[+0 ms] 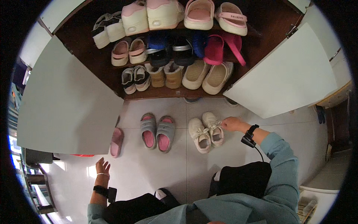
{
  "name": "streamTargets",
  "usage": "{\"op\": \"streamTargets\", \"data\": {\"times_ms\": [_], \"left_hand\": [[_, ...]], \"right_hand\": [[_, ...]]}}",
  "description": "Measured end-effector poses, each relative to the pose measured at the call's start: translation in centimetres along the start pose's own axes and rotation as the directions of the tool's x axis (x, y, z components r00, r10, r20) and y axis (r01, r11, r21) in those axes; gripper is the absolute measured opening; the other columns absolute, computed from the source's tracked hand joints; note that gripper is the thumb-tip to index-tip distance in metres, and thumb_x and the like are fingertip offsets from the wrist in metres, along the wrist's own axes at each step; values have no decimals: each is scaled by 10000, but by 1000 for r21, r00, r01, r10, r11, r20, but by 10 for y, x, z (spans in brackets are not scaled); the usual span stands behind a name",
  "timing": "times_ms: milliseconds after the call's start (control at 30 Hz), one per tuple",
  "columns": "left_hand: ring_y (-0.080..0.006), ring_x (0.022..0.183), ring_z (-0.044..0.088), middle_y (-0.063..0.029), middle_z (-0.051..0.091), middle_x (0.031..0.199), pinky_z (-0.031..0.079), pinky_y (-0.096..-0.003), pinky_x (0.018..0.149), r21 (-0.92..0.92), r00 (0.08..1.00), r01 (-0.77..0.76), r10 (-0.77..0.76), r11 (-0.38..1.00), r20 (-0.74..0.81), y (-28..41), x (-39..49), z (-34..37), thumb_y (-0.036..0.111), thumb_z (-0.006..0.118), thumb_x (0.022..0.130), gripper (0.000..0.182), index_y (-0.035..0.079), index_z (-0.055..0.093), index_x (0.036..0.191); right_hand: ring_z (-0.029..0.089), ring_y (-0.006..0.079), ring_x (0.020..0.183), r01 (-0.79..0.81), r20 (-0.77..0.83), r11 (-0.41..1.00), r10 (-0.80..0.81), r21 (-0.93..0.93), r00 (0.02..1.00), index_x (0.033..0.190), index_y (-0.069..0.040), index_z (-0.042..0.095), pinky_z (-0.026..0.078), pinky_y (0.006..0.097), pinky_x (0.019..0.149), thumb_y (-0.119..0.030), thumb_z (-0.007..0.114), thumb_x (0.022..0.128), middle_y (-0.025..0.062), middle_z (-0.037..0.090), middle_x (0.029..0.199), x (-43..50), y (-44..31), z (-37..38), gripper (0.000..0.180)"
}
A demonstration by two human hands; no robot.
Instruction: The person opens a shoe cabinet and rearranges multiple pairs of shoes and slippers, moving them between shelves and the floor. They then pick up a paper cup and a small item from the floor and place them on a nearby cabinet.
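A pair of cream lace-up sneakers, the left one (199, 135) and the right one (213, 129), stands on the tiled floor with toes toward the cabinet. My right hand (232, 124) is at the outer side of the right sneaker, its curled fingers pinching the end of a shoelace (218, 123). Both sneakers have bows on their tongues. My left hand (103, 167) is held out with fingers apart and nothing in it, below the open left cabinet door (70, 103). The nearest shoe to it is a pink slipper (116, 142), partly hidden behind that door.
Grey slides with pink insoles (156, 133) sit left of the sneakers. The shoe cabinet (179, 94) holds several pairs on three levels, including clogs (198, 15), boots (173, 75) and magenta slippers (214, 49). Its right door (285, 75) stands open too. Shoe tips (192, 100) show beneath.
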State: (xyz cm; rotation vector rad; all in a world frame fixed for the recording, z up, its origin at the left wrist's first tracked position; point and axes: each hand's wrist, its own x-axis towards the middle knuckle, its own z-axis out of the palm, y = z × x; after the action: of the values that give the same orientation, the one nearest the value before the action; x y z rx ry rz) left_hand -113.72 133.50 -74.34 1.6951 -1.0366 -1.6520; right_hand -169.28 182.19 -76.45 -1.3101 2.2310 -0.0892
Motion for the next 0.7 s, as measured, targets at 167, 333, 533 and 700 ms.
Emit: {"op": "streamTargets", "data": {"times_ms": [167, 333, 533, 700], "left_hand": [[-215, 1274, 388, -75, 340, 1439, 254, -472, 1064, -167, 945, -325, 318, 931, -68, 29, 5, -6, 71, 573, 786, 801, 236, 180, 1464], [-220, 1282, 392, -63, 377, 1411, 305, -378, 1054, -223, 843, -485, 520, 845, 137, 73, 1, -4, 67, 577, 857, 634, 134, 301, 1424], [-192, 1199, 470, -57, 510, 1295, 366, -342, 1006, -32, 808, -583, 583, 812, 80, 72, -19, 21, 257, 648, 898, 513, 76, 441, 1331], [-166, 1063, 537, -81, 567, 1202, 393, -315, 980, 164, 767, -642, 624, 749, 149, 60, -38, 40, 291, 656, 899, 433, 16, 546, 1215]], "right_hand": [[608, 291, 675, -46, -8, 984, 48, 170, 999, 780, 1, 614, 482, 409, 628, -233, 548, 839, 151, 634, 756, -25, 25, 10, 250], [612, 174, 635, -533, 272, 442, 528, 721, 805, 840, -37, 606, 480, 303, 552, -249, 570, 860, 54, 631, 757, -96, 86, 25, 216], [603, 180, 674, -224, 172, -87, 903, 971, 394, 942, -76, 577, 511, 293, 586, -238, 601, 862, 40, 623, 815, -192, 172, 42, 183], [619, 164, 734, -250, 176, -37, 809, 968, 561, 967, -70, 574, 512, 298, 605, -239, 617, 864, 57, 635, 887, -190, 159, 28, 202]]}}
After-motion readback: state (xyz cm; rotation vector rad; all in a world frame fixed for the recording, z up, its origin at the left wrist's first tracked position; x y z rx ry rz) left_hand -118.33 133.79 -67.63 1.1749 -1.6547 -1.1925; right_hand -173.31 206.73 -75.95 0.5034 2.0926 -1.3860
